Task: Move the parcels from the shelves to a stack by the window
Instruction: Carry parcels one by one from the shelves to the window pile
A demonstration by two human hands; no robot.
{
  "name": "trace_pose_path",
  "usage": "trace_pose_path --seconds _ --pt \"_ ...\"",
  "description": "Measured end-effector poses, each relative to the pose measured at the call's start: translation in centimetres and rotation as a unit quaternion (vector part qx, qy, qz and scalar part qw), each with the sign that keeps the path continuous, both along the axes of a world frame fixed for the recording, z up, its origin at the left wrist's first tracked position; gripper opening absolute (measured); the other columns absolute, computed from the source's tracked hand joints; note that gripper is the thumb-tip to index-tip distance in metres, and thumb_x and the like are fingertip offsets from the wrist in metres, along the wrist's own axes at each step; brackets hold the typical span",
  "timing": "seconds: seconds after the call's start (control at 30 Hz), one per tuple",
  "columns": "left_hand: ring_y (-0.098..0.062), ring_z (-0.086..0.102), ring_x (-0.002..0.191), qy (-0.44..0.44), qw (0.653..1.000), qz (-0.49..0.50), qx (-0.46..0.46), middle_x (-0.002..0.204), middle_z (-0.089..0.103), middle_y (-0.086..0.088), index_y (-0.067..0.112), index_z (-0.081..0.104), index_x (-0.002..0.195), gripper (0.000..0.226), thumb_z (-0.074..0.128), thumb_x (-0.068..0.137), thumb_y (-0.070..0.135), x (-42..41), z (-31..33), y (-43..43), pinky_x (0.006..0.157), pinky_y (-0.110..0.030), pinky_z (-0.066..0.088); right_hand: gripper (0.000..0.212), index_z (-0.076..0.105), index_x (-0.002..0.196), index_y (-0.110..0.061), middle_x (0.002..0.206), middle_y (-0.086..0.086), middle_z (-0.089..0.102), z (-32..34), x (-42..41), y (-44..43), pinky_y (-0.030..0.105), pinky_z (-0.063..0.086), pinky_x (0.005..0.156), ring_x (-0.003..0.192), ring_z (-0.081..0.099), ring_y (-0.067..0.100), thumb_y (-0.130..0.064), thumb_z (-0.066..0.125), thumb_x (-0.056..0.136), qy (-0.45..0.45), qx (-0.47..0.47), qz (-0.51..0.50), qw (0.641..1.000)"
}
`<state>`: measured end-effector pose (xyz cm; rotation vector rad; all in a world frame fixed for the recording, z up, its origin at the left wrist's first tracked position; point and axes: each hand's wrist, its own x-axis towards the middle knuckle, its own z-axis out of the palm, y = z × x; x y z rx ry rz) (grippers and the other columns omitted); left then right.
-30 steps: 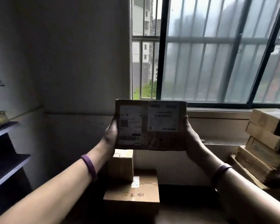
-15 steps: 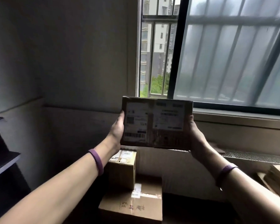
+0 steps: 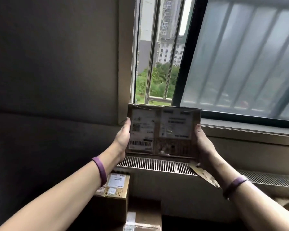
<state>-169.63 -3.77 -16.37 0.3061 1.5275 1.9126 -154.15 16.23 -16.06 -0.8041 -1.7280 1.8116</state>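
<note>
parcel held up between both hands in front of the window, label side facing camera; left hand grips left edge, right hand grips right edge, two boxes stacked below

This looks like a plain room high up in a block of flats, used to keep parcels. The wall is bare and grey. A big window has metal bars on it. Through the open part you can see tall buildings with many small windows, and the tops of green trees lower down. Under the ledge runs a long vent with thin slits. Brown cardboard boxes with white stickers sit piled low down by the wall. Another parcel with stickers and a bar code is held up in front of the window.
</note>
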Motion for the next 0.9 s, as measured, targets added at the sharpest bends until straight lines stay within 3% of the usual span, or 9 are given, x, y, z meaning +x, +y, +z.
trace_pose_path --seconds 0.1,0.17,0.23,0.37,0.43,0.5,0.6,0.73,0.9 --pt "-0.029 0.068 0.108 0.015 0.999 -0.004 -0.045 0.117 0.071 -0.011 0.020 0.063 0.128 0.066 0.029 0.096 0.066 -2.6 -0.5 1.9 0.097 -0.047 0.052 0.045 0.061 0.134 -0.029 0.124 0.003 0.070 -0.6 -2.1 2.2 0.047 0.052 0.101 0.108 0.069 0.021 -0.053 0.049 0.098 -0.027 0.031 -0.023 0.999" --pt "-0.023 0.072 0.097 0.041 0.996 0.005 -0.074 0.109 0.074 -0.006 0.022 0.066 0.124 0.057 0.034 0.097 0.062 -3.9 -0.9 3.2 0.079 -0.033 0.059 0.032 0.069 0.122 -0.032 0.117 0.003 0.073 -1.1 -3.2 3.8 0.049 0.055 0.097 0.105 0.071 0.022 -0.046 0.057 0.096 -0.039 0.022 -0.027 0.999" --pt "-0.013 0.074 0.085 0.067 0.993 0.010 -0.100 0.098 0.077 0.000 0.022 0.069 0.118 0.048 0.040 0.099 0.054 -4.9 -1.4 4.3 0.060 -0.018 0.054 0.019 0.073 0.104 -0.034 0.112 0.003 0.075 -1.6 -4.2 5.3 0.049 0.054 0.098 0.104 0.071 0.023 -0.043 0.061 0.093 -0.070 0.044 -0.032 0.996" --pt "-0.012 0.072 0.086 0.046 0.992 0.012 -0.120 0.101 0.077 -0.001 0.018 0.070 0.116 0.037 0.049 0.098 0.042 -6.1 -3.0 5.9 0.066 -0.022 0.050 0.015 0.076 0.091 -0.037 0.108 -0.003 0.075 -2.5 -5.4 7.8 0.041 0.054 0.097 0.102 0.068 0.017 -0.046 0.063 0.090 -0.115 0.074 -0.021 0.990" --pt "-0.008 0.072 0.078 0.026 0.990 0.013 -0.140 0.098 0.077 0.000 0.018 0.071 0.112 0.033 0.049 0.099 0.041 -6.2 -4.2 6.3 0.061 -0.019 0.050 0.017 0.075 0.096 -0.036 0.102 -0.009 0.073 -3.5 -5.7 8.8 0.031 0.054 0.090 0.096 0.066 0.007 -0.046 0.061 0.092 -0.138 0.086 -0.006 0.987" --pt "-0.007 0.073 0.075 0.009 0.987 0.012 -0.161 0.093 0.078 0.001 0.018 0.071 0.111 0.033 0.050 0.099 0.040 -5.9 -5.8 6.6 0.055 -0.015 0.051 0.017 0.075 0.093 -0.034 0.095 -0.014 0.071 -5.0 -6.0 9.4 0.032 0.055 0.088 0.093 0.065 0.005 -0.044 0.061 0.092 -0.158 0.074 0.007 0.985" --pt "-0.013 0.071 0.090 -0.001 0.980 0.011 -0.197 0.101 0.076 0.000 0.019 0.069 0.117 0.035 0.049 0.099 0.042 -5.7 -8.0 7.1 0.070 -0.025 0.052 0.015 0.077 0.090 -0.030 0.100 -0.009 0.075 -7.7 -6.1 9.9 0.041 0.055 0.093 0.094 0.069 0.009 -0.038 0.064 0.091 -0.171 0.032 0.011 0.985" --pt "-0.018 0.065 0.111 -0.022 0.974 -0.010 -0.225 0.114 0.073 0.002 0.026 0.064 0.126 0.036 0.044 0.102 0.042 -5.9 -11.8 7.8 0.109 -0.041 0.041 0.025 0.075 0.103 -0.029 0.108 -0.005 0.074 -12.3 -6.1 10.6 0.044 0.055 0.096 0.104 0.068 0.015 -0.045 0.057 0.095 -0.196 0.043 0.031 0.979" --pt "-0.011 0.063 0.113 -0.021 0.966 -0.046 -0.253 0.123 0.069 0.006 0.025 0.056 0.136 0.037 0.041 0.105 0.036 -6.2 -18.0 8.4 0.102 -0.031 0.042 0.042 0.065 0.123 -0.018 0.117 -0.001 0.070 -19.7 -6.0 11.3 0.015 0.044 0.068 0.093 0.061 0.006 -0.049 0.060 0.095 -0.214 0.086 0.061 0.971"
